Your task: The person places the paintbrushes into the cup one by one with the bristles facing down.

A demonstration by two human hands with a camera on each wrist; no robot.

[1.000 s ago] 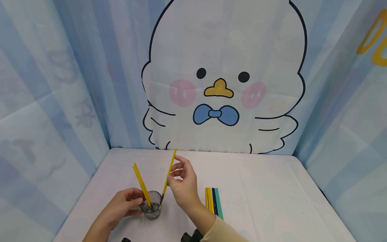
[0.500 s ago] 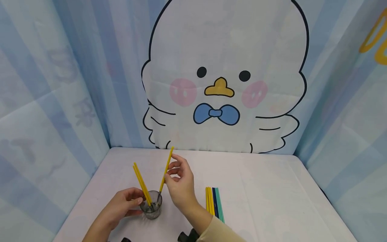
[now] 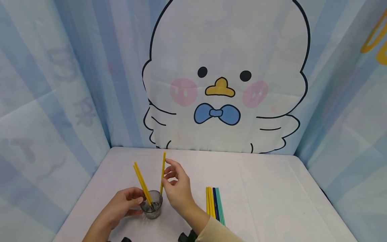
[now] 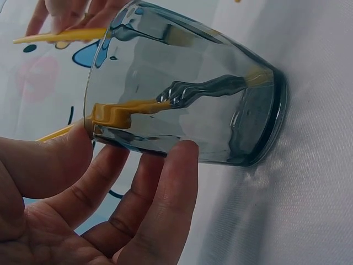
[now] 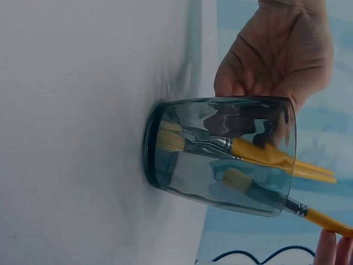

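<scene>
Head view high, looking down — wrist views close, opposite sides, sharing glass (image 3: 152,208).

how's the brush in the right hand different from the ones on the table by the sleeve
The held brush stands nearly upright with its bristle end inside the glass, pinched by the right hand. The table brushes lie flat, side by side, untouched. It is yellow; they mix yellow, dark blue and teal. All are long and thin.

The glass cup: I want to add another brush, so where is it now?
In the head view the glass cup stands near the table's front left, held by the left hand, left of the row of brushes lying flat.
</scene>
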